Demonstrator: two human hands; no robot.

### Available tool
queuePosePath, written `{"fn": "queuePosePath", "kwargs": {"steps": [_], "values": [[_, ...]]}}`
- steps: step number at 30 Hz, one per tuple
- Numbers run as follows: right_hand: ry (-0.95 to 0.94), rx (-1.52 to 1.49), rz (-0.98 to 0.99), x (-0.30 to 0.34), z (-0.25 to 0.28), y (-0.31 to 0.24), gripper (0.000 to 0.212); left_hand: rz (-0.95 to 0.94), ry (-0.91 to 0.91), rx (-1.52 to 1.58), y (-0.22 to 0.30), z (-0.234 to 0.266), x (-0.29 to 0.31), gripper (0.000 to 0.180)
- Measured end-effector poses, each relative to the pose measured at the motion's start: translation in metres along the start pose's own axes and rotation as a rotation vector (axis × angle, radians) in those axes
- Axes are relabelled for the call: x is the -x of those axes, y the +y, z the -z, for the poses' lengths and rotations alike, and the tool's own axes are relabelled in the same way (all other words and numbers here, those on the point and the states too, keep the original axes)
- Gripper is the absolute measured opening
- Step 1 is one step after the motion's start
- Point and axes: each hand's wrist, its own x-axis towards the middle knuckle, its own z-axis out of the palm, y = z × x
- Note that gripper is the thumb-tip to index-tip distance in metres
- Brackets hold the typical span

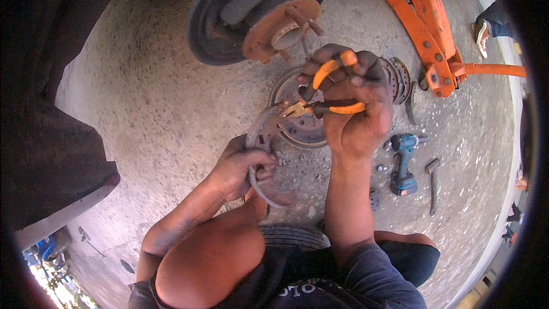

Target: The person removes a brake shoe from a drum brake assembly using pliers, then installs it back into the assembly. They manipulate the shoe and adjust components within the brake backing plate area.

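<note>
My left hand [243, 169] is closed around a curved grey brake shoe [255, 137], its thumb across the inner web. In my right hand [360, 100] is a pair of pliers [327, 72] with orange-and-black handles, spread apart. The pliers' jaws [294, 110] are at the upper end of the brake shoe; whether they grip a part there I cannot tell. Beyond my hands is a rusty wheel hub [269, 40] with studs, in front of a dark backing plate [200, 28]. A round brake drum [286, 129] lies on the ground, partly hidden behind the pliers and right hand.
An orange jack [434, 51] stands at the far right. A teal cordless impact driver [404, 163] and a metal wrench [433, 186] lie to the right. More brake shoes [403, 80] rest beside the drum. A tyre [291, 237] is between my legs. Another person's shoe [482, 39] shows.
</note>
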Motion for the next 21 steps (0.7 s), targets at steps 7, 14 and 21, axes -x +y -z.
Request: {"fn": "queuePosePath", "kwargs": {"steps": [7, 14, 21], "values": [[-0.025, -0.019, 0.098, 0.003, 0.003, -0.003, 0.044, 0.071, 0.006, 0.111, 0.002, 0.005, -0.001, 0.017], [0.010, -0.009, 0.107, 0.008, -0.003, -0.003, 0.042, 0.039, 0.025, 0.083, 0.005, -0.007, 0.004, 0.016], [0.001, 0.100, 0.125, 0.014, -0.021, -0.005, 0.047, 0.005, 0.057, 0.044, 0.006, -0.015, 0.007, 0.018]]}}
